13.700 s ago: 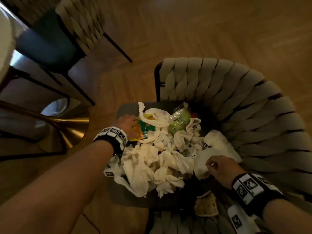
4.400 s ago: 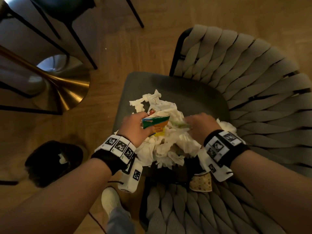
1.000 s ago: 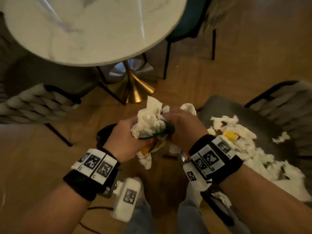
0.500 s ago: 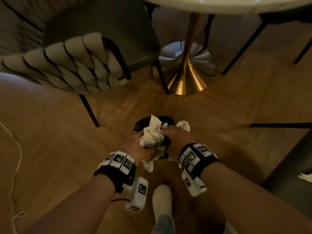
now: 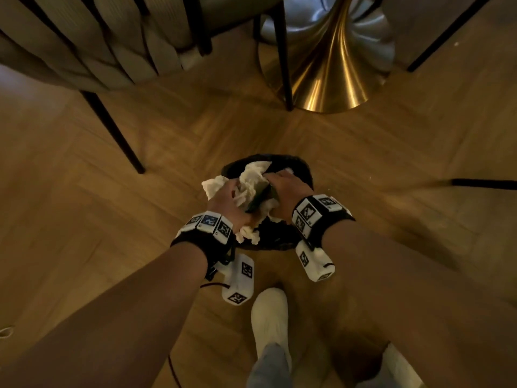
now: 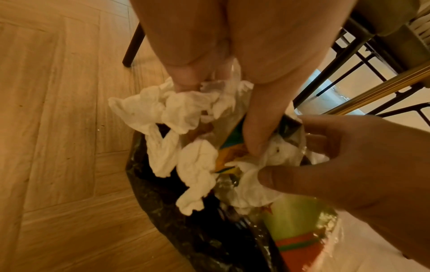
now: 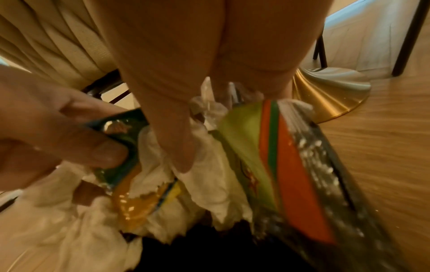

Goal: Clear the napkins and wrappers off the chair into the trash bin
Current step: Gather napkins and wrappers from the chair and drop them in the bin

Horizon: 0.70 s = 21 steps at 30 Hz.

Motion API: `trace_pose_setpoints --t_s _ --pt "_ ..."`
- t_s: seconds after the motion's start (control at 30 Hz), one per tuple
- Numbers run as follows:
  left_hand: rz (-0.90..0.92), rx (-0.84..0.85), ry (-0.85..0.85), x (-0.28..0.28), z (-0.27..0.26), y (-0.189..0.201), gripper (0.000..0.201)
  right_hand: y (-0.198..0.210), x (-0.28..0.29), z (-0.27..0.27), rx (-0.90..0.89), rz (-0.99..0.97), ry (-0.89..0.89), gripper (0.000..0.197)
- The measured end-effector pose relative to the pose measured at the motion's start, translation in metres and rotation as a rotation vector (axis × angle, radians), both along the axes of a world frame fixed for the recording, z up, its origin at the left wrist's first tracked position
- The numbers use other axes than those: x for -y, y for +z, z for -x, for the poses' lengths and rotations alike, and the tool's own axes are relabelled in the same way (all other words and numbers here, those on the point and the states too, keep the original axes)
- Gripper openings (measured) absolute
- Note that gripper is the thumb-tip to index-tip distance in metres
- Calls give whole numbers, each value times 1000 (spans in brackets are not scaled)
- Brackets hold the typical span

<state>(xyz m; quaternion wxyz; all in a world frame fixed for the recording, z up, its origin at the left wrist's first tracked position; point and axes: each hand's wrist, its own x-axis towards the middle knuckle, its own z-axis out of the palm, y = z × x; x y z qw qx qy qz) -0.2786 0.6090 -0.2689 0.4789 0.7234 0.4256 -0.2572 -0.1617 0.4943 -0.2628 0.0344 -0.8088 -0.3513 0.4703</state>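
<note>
Both hands (image 5: 253,196) hold crumpled napkins (image 5: 251,180) and wrappers (image 6: 300,237) over the black-lined bin (image 5: 300,170).

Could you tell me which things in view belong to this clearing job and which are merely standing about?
Part of the job:
- crumpled napkins
- green and orange wrapper
- black-lined trash bin
- left hand and right hand, both holding the bundle over the bin

Just standing about:
- woven chair
- gold table base

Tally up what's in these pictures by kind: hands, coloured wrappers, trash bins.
Hands: 2, left hand, right hand
Coloured wrappers: 2, green-and-orange wrapper, teal-and-yellow wrapper
Trash bin: 1
Napkins: one crumpled wad, too bunched to count
Total: 5, napkins aside
</note>
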Motion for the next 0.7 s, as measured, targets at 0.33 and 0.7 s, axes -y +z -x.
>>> trace_pose_setpoints --t_s 0.33,0.7 --pt "12 76 -23 27 -10 24 84 41 31 -9 27 30 -145 78" --pt "-56 170 -146 79 0 150 20 169 131 5 -84 -49 -546 31"
